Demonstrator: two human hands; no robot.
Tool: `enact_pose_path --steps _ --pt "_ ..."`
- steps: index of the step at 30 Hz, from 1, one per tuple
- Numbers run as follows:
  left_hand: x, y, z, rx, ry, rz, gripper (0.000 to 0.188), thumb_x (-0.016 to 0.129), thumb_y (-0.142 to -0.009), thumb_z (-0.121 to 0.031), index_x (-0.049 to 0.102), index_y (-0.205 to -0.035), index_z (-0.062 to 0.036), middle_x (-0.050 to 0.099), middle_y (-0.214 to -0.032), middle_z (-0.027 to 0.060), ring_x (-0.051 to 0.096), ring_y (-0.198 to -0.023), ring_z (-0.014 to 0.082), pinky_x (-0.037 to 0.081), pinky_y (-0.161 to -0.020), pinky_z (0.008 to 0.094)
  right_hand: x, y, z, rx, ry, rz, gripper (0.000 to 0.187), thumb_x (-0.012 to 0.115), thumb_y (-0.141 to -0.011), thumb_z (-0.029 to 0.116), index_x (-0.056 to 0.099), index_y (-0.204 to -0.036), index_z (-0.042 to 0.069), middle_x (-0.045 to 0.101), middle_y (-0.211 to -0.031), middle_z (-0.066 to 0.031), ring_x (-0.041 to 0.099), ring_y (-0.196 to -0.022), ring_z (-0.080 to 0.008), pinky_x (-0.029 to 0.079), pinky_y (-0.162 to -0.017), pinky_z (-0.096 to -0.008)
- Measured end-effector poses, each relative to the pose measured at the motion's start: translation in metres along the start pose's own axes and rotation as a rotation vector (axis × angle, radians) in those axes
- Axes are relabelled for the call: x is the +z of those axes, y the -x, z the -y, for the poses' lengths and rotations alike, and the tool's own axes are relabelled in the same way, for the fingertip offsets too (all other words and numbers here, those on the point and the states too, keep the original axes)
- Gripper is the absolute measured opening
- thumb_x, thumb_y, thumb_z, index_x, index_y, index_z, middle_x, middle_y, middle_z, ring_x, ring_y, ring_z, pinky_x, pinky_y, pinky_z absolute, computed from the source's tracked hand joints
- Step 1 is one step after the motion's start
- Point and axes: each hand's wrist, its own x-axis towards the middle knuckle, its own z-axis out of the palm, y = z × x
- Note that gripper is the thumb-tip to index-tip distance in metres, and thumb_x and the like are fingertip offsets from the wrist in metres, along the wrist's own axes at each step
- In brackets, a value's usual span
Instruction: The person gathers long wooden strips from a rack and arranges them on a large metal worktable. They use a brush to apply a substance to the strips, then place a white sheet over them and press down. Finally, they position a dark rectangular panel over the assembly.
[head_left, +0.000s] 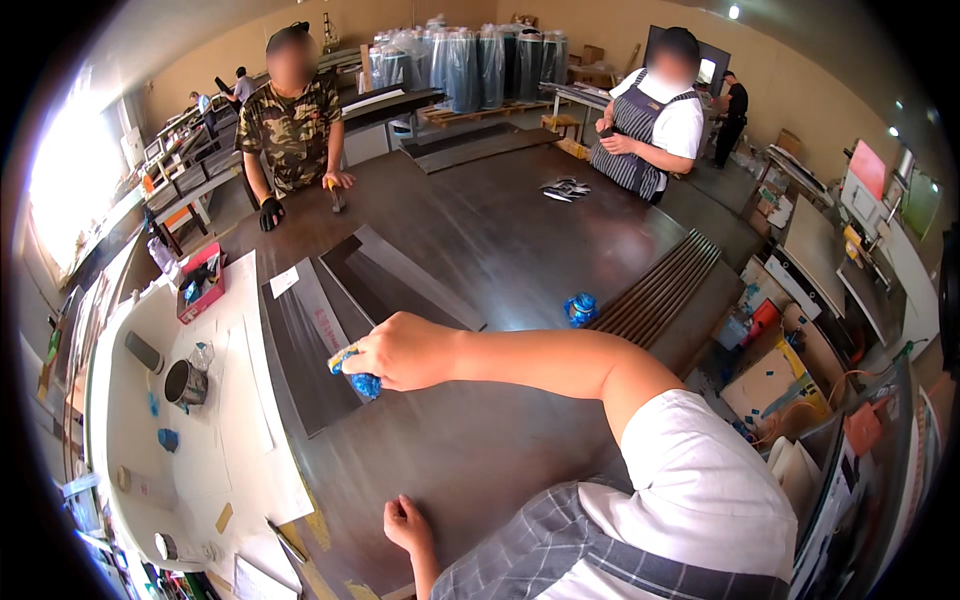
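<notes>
My right hand [412, 352] reaches across from the right, its fingers closed on a crumpled blue cloth [366, 384]. A yellowish piece [342, 358] also shows at its fingertips. Below it lies a long dark panel [318, 345] with reddish marks, and a white label [285, 281] sits near its far end. A second dark panel [400, 285] lies just beyond, at an angle. Near the lower edge my left hand [407, 525] hangs low over the table's near part, fingers curled in, nothing visible in them. A second blue wad [581, 309] rests farther right.
Dark strips [660, 290] lie stacked at the right of the dark table [470, 430]. On the white surface at left stand a metal pot [186, 384] and a red box [203, 283]. Two people stand across the table; one holds a hammer-like tool [336, 196].
</notes>
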Motion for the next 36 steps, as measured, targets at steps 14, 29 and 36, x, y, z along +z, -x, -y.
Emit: enact_pose_path --steps 14,29,36 --pt "0.039 -0.055 -0.032 0.187 0.094 0.193 0.013 0.067 -0.082 -0.015 0.062 -0.073 -0.0070 0.062 -0.070 0.0096 0.061 -0.060 0.0288 0.048 -0.055 0.0396 0.061 -0.100 -0.039 -0.148 0.140 0.247 0.025 0.066 -0.076 0.014 0.064 -0.100 0.010 0.066 -0.076 -0.0101 0.067 -0.070 -0.0275 0.053 -0.061 -0.0389" --pt "0.042 -0.058 -0.031 0.130 0.214 0.167 0.013 0.068 -0.081 -0.008 0.059 -0.072 -0.0047 0.059 -0.067 0.0103 0.056 -0.054 0.0264 0.045 -0.052 0.0367 0.153 -0.211 -0.094 -0.125 0.074 0.049 0.010 0.066 -0.073 0.022 0.065 -0.076 0.012 0.066 -0.070 -0.0095 0.066 -0.068 -0.0302 0.052 -0.061 -0.0418" --pt "0.036 -0.061 -0.032 0.081 0.225 0.169 0.012 0.069 -0.081 -0.009 0.061 -0.074 -0.0045 0.059 -0.066 0.0099 0.057 -0.054 0.0259 0.046 -0.052 0.0356 0.184 -0.248 -0.112 -0.029 0.125 0.099 0.015 0.064 -0.078 0.027 0.068 -0.083 0.013 0.068 -0.076 -0.0100 0.067 -0.076 -0.0296 0.052 -0.069 -0.0425"
